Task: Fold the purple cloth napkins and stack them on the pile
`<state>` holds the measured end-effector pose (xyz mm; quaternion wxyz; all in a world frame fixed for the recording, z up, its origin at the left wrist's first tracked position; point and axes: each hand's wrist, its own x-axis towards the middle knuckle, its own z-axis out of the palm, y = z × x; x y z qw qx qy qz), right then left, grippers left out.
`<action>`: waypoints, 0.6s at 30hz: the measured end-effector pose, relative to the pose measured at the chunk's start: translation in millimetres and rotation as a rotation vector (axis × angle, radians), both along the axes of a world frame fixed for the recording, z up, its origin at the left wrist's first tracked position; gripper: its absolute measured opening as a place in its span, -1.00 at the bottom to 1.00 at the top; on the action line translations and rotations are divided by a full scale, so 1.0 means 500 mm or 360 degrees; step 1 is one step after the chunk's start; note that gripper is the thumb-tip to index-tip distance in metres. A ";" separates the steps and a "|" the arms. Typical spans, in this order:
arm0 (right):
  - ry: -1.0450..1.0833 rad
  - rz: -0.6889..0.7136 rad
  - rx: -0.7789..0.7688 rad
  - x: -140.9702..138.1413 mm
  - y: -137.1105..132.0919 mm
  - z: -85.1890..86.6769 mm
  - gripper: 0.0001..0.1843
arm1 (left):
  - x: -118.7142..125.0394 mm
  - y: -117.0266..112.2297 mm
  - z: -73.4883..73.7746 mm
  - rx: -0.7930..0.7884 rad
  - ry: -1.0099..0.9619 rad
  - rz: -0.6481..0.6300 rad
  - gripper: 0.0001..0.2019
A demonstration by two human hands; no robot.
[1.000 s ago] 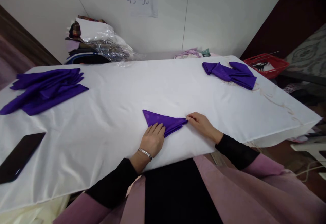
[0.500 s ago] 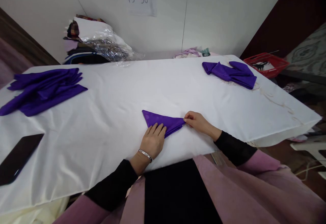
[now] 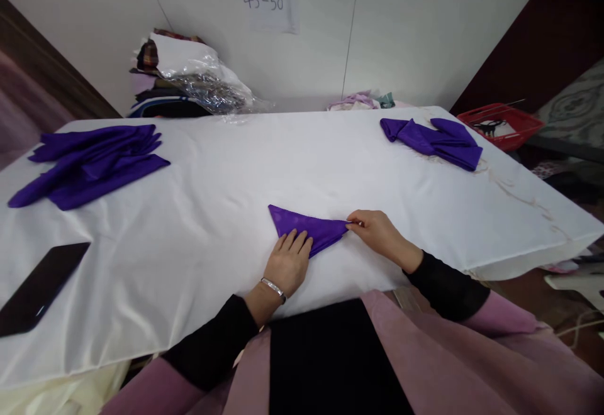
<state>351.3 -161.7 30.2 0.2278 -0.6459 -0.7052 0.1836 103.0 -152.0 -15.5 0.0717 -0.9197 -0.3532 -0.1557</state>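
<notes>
A purple cloth napkin (image 3: 309, 226) folded into a narrow triangle lies on the white tablecloth (image 3: 226, 214) near the front edge. My left hand (image 3: 289, 263) rests flat on its lower left part, fingers stretched out and pressing it down. My right hand (image 3: 377, 231) pinches the napkin's right tip between thumb and fingertips. A silver bracelet sits on my left wrist.
A pile of loose purple napkins (image 3: 92, 162) lies at the far left. Folded purple napkins (image 3: 436, 140) lie at the far right. A black phone (image 3: 40, 288) rests near the left front edge. Bagged fabrics (image 3: 189, 78) are stacked against the wall. A red basket (image 3: 503, 127) stands beyond the right edge.
Both hands stay on the triangle napkin with almost no movement. The view has shifted slightly.
</notes>
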 end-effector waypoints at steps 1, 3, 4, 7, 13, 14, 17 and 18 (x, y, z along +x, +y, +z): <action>-0.0117 0.0030 0.0028 -0.002 -0.003 0.008 -0.90 | 0.000 0.000 0.000 0.0011 0.0004 0.0002 -0.64; -0.0289 0.0071 0.0066 -0.006 -0.007 0.017 -0.86 | 0.000 -0.001 -0.001 0.0031 0.0011 0.0005 -0.65; -0.0340 0.0084 0.0091 -0.007 -0.007 0.017 -0.85 | 0.001 -0.001 -0.001 0.0031 0.0012 0.0008 -0.64; -0.0349 0.0108 0.0143 -0.004 0.000 0.002 -0.82 | 0.001 -0.002 -0.001 -0.0007 0.0004 0.0023 -0.64; -0.0268 0.0046 -0.0146 0.021 0.021 -0.038 -0.84 | 0.006 -0.011 0.005 -0.0093 0.0018 0.0072 -0.64; -0.0293 0.0049 -0.0173 0.024 0.021 -0.039 -0.83 | 0.008 -0.014 0.007 -0.0110 0.0026 0.0086 -0.63; -0.0400 0.0110 -0.0126 0.021 0.012 -0.027 -0.81 | 0.010 -0.020 0.010 -0.0166 0.0064 0.0115 -0.57; -0.0417 0.0133 -0.0027 0.012 0.007 -0.021 -0.78 | 0.011 -0.021 0.010 -0.0181 0.0077 0.0113 -0.57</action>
